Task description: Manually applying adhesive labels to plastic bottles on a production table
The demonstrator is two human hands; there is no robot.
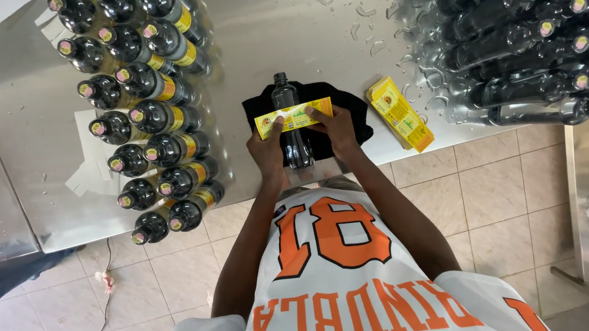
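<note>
On the steel worktop's near edge, a dark liquid-filled plastic bottle (293,133) lies on a black cloth (354,114). Left hand (267,149) and right hand (337,130) press a thin yellow paper label (294,116) across it, fingers closed on the label's ends. The bottle looks heavy, round, likely slippery; the label flimsy, best held by its ends.

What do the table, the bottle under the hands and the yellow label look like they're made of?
Table: likely stainless steel, brushed grey sheen, water beading. Bottle: probably clear plastic with dark liquid, glossy. Yellow label: thin printed paper or film, pressed on by the left hand and right hand.
</note>
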